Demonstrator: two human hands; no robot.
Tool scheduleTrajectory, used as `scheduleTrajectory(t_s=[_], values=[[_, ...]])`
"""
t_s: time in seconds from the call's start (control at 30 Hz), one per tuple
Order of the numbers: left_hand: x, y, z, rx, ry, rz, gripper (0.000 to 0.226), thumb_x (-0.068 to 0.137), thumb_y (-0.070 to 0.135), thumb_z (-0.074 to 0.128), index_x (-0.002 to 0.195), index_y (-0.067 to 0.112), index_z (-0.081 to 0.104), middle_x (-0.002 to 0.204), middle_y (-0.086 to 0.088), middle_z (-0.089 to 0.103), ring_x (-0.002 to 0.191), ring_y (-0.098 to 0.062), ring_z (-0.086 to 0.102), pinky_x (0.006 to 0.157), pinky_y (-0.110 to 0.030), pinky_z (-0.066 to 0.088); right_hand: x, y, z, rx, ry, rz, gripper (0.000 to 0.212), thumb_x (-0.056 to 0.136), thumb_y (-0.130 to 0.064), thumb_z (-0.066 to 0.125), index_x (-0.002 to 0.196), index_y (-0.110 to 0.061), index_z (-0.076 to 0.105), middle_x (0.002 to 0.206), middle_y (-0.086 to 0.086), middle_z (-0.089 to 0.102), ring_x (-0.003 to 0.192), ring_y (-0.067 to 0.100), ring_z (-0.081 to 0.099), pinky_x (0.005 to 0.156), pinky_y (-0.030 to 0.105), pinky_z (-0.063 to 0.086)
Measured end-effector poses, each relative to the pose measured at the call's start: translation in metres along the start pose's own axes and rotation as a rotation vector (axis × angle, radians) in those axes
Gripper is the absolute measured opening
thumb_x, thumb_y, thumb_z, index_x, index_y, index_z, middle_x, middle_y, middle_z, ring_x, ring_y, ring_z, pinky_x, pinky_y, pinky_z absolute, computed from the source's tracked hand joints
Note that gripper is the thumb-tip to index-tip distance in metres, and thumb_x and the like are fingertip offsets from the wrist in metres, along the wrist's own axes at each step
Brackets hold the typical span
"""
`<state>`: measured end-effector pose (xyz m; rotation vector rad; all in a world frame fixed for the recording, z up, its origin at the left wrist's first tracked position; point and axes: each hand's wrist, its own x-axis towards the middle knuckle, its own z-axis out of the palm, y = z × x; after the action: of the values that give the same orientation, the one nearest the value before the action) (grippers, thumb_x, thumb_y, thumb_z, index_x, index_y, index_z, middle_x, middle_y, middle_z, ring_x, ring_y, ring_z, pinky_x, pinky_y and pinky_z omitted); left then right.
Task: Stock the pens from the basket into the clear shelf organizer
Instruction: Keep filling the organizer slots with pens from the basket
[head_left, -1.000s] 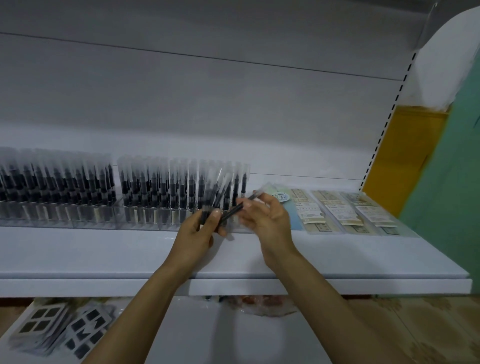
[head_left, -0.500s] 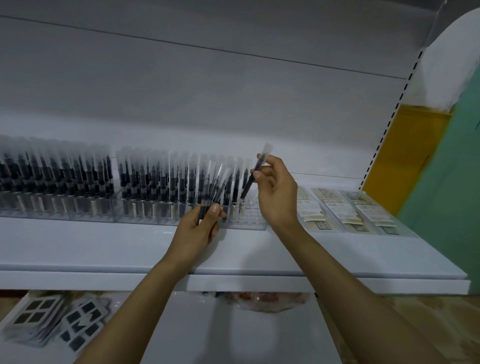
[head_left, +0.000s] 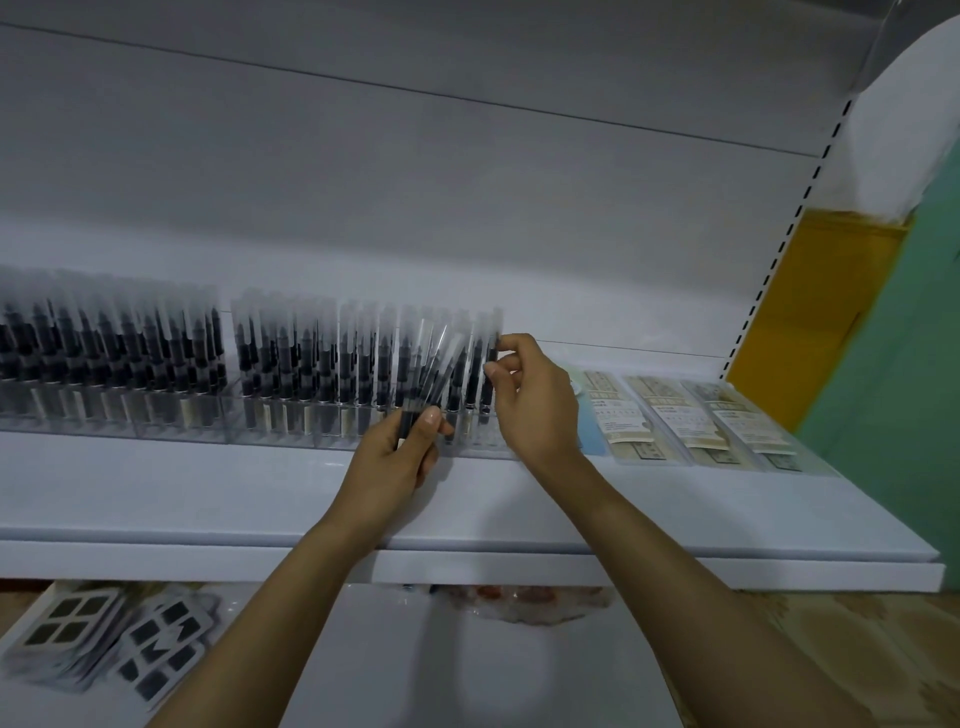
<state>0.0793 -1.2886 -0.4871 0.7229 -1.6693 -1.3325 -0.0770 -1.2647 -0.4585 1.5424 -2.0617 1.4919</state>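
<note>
A clear shelf organizer (head_left: 171, 431) runs along the white shelf (head_left: 260, 499), packed with several upright black pens in clear sleeves. My left hand (head_left: 397, 452) grips a fanned bunch of pens (head_left: 436, 369) just in front of the organizer's right part. My right hand (head_left: 535, 400) pinches one pen (head_left: 491, 364) that stands upright at the organizer's right end, its lower part down among the others. No basket is in view.
Flat packets of beige stationery (head_left: 675, 421) lie on the shelf right of the organizer. On the lower shelf sit stacks of packets with dark squares (head_left: 104, 644) and a crumpled plastic bag (head_left: 519, 603). A yellow and green wall (head_left: 857, 332) stands at right.
My right hand took one pen from the bunch, raised it, then brought it down upright into the organizer's right end. My left hand stayed in place with the bunch.
</note>
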Motion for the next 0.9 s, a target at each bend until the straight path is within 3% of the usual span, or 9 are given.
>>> scheduleTrajectory(t_s=[0.13,0.33,0.47,0.53,0.67,0.83,0.9], values=[[0.001,-0.001,0.0,0.008,0.006,0.002,0.036,0.094,0.042,0.043,0.089,0.013,0.064,0.057,0.002,0.044,0.045,-0.002,0.037,0.044,-0.012,0.032,-0.001,0.001,0.003,-0.064,-0.049,0.072,0.02,0.094,-0.029,0.06,0.109,-0.016,0.057,0.091,-0.003,0.068,0.079,0.015,0.062,0.059,0.022,0.037],[0.0,0.001,0.0,-0.008,-0.002,-0.002,0.039,0.094,0.044,0.041,0.09,0.012,0.064,0.058,0.002,0.042,0.045,-0.002,0.037,0.044,-0.013,0.032,-0.006,0.006,0.004,0.111,0.022,0.125,0.023,0.087,-0.027,0.069,0.101,-0.013,0.057,0.086,0.0,0.065,0.073,0.014,0.06,0.066,0.029,0.051],[-0.001,0.002,0.0,-0.011,-0.016,-0.009,0.045,0.091,0.05,0.037,0.09,0.013,0.064,0.059,0.002,0.044,0.046,-0.003,0.038,0.045,-0.013,0.033,-0.023,0.004,-0.003,0.312,0.224,0.008,0.015,0.086,-0.014,0.07,0.084,-0.014,0.055,0.077,-0.004,0.058,0.07,0.009,0.055,0.062,0.021,0.047],[-0.001,0.004,0.0,-0.009,-0.033,-0.009,0.045,0.093,0.048,0.037,0.091,0.013,0.064,0.058,0.003,0.046,0.046,-0.003,0.038,0.046,-0.013,0.033,-0.03,-0.005,-0.007,0.439,0.138,0.003,0.01,0.088,-0.016,0.068,0.084,-0.011,0.06,0.075,-0.006,0.061,0.07,0.006,0.056,0.063,0.014,0.044],[-0.003,0.007,0.0,0.004,-0.106,0.005,0.041,0.097,0.04,0.04,0.08,0.007,0.057,0.054,0.005,0.049,0.045,-0.005,0.04,0.045,-0.013,0.033,-0.037,-0.022,-0.007,0.624,-0.234,0.116,0.005,0.088,-0.015,0.068,0.088,-0.01,0.068,0.076,0.0,0.067,0.071,0.008,0.063,0.066,0.019,0.05],[-0.004,0.008,0.0,-0.005,-0.099,-0.017,0.038,0.098,0.034,0.042,0.083,0.004,0.059,0.056,0.004,0.057,0.046,-0.008,0.045,0.046,-0.015,0.037,-0.03,-0.027,-0.012,0.823,-0.156,0.367,0.015,0.093,-0.014,0.06,0.081,-0.005,0.066,0.072,0.003,0.067,0.064,0.007,0.062,0.063,0.022,0.051],[-0.003,0.009,0.0,0.016,-0.091,0.002,0.037,0.098,0.033,0.043,0.081,0.004,0.058,0.054,0.005,0.056,0.045,-0.005,0.042,0.047,-0.013,0.036,-0.028,-0.026,-0.015,0.828,-0.145,0.367,0.013,0.094,-0.012,0.058,0.087,-0.004,0.067,0.074,0.0,0.069,0.064,0.004,0.064,0.063,0.02,0.053]])
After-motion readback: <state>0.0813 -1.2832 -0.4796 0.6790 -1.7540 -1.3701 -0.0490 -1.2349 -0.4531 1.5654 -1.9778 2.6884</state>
